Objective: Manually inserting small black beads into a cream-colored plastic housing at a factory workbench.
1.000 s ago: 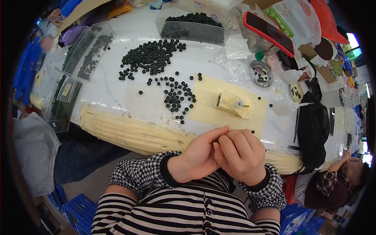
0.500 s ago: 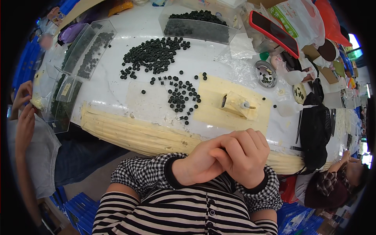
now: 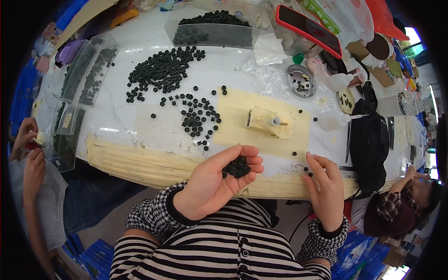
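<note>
Palm up and cupped, my left hand (image 3: pixel 212 179) holds a heap of small black rubber grommets (image 3: pixel 237 168) in front of the table edge. My right hand (image 3: pixel 325 189) is at the table's front edge, thumb and fingers apart, with a couple of loose black grommets (image 3: pixel 306 169) beside its fingertips. Beyond my hands, a block fixture (image 3: pixel 261 120) wrapped in cream tape, with a metal pin sticking out to the right, stands on a cream-taped patch (image 3: pixel 228 133). Left of it lies a scattered group of grommets (image 3: pixel 193 122), and a larger pile (image 3: pixel 158 70) is farther back.
A clear bin (image 3: pixel 212 35) of black parts stands at the back, more clear trays (image 3: pixel 93 70) at the left. A red-cased phone (image 3: pixel 308 31), a round metal dish (image 3: pixel 301 81) and a black mesh bag (image 3: pixel 368 144) crowd the right. Other people work at both sides.
My hands, clasped together before, have parted. The left turned palm up, showing the grommets; the right moved to the right, down by the table edge. Loose grommets now lie near it.
</note>
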A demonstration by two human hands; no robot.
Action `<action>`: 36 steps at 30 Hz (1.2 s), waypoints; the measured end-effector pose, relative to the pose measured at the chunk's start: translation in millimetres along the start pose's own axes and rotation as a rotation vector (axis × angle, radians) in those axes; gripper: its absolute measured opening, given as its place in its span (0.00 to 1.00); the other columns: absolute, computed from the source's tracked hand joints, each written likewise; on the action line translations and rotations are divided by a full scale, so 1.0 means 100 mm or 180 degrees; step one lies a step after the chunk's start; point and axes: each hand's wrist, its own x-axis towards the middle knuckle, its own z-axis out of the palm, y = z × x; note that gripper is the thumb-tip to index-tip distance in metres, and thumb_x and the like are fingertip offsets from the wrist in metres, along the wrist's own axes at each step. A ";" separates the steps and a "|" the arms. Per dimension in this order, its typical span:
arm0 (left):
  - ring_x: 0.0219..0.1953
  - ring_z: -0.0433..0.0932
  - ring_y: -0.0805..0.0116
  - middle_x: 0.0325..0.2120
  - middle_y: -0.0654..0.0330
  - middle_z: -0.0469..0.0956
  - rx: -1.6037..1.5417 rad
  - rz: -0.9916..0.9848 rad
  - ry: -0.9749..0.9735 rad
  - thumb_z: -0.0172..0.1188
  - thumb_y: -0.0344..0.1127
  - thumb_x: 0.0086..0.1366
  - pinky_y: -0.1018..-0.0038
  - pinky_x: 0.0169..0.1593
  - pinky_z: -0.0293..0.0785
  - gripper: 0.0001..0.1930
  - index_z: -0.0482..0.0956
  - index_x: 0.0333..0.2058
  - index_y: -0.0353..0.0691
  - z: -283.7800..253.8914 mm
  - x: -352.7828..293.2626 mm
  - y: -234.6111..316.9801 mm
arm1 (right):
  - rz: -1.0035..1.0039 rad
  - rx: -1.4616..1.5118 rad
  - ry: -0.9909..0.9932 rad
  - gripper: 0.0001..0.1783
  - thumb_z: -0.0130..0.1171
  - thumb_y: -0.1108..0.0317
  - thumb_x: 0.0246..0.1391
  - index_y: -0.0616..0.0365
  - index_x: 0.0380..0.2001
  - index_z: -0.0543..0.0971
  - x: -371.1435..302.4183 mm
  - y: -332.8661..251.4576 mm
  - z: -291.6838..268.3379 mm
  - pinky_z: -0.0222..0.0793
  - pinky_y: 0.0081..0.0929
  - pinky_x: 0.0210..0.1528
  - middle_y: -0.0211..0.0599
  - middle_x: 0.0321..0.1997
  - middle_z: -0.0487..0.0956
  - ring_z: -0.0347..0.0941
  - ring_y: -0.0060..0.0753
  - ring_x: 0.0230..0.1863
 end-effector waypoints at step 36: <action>0.27 0.66 0.75 0.29 0.61 0.72 -0.0774 0.0835 -0.0437 0.41 0.41 0.74 0.80 0.27 0.61 0.16 0.72 0.36 0.35 -0.52 -0.25 0.41 | -0.1645 0.0703 0.0262 0.20 0.57 0.79 0.39 0.66 0.41 0.78 0.89 -0.96 0.58 0.74 0.27 0.35 0.40 0.35 0.76 0.75 0.37 0.33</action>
